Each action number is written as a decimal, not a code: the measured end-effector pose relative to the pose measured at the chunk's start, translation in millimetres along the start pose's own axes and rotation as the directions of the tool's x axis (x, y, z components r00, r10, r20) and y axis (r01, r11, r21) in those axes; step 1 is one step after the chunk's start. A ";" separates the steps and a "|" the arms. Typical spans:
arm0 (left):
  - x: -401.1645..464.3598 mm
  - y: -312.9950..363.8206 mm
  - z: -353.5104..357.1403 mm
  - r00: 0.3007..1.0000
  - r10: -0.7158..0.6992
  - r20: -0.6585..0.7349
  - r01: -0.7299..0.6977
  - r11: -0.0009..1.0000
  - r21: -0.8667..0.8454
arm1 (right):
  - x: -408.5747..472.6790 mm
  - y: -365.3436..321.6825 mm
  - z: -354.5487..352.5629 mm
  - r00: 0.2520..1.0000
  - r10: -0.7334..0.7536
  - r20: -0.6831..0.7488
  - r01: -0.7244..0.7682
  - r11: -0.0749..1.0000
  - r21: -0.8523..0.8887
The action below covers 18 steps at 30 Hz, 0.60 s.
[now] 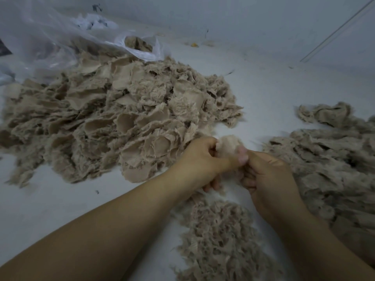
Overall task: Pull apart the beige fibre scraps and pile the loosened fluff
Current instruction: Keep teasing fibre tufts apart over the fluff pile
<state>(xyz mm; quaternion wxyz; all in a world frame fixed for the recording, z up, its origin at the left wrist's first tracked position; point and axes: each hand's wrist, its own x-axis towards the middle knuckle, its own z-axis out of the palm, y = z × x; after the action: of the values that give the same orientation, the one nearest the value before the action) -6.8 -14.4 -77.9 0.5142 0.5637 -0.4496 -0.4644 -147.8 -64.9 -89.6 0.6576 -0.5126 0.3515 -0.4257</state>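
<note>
Left hand [199, 157] and right hand [265, 175] pinch 1 frayed beige scrap [228, 146] above loosened fluff [221, 240].

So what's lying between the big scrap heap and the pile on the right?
In the head view, mostly bare white surface; near its front edge both hands, left hand and right hand, pinch one scrap.

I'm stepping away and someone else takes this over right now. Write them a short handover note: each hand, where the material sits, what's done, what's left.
Left hand and right hand both pinch one beige scrap between them, held above the white surface, not yet pulled apart.
Unworked scraps: the big heap to the left, in front of the plastic bag, which holds more beige material.
Loosened fluff: a small pile directly under the hands. Another beige heap lies to the right.
Done: some scraps already fluffed.
Left: tear this scrap, drop it on the fluff, then work through the big heap.
</note>
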 end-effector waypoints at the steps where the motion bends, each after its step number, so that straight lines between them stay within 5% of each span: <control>1: 0.0 -1.3 1.6 1.000 0.009 -0.009 -0.009 0.999 0.033 | -0.7 -0.2 0.6 1.000 0.005 0.010 -0.005 1.000 0.021; 4: 2.0 -2.4 -0.9 0.996 -0.038 -0.086 0.041 0.998 0.036 | 2.3 1.3 -1.6 0.998 0.033 -0.055 -0.031 0.999 0.036; 12: 1.2 1.7 -2.1 0.997 -0.015 0.075 0.016 1.000 -0.010 | 5.6 3.9 -2.3 0.999 0.017 -0.047 -0.023 0.993 -0.115; 18: 1.0 -2.2 0.2 0.999 0.026 0.024 -0.023 0.993 -0.120 | 6.0 6.1 -7.3 0.999 0.025 -0.029 -0.027 0.996 -0.087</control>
<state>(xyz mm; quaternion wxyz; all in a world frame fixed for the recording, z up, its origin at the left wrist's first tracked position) -6.8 -15.2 -80.2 0.5468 0.5203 -0.4346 -0.4913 -150.8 -72.5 -97.3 0.6350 -0.5303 0.3856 -0.4086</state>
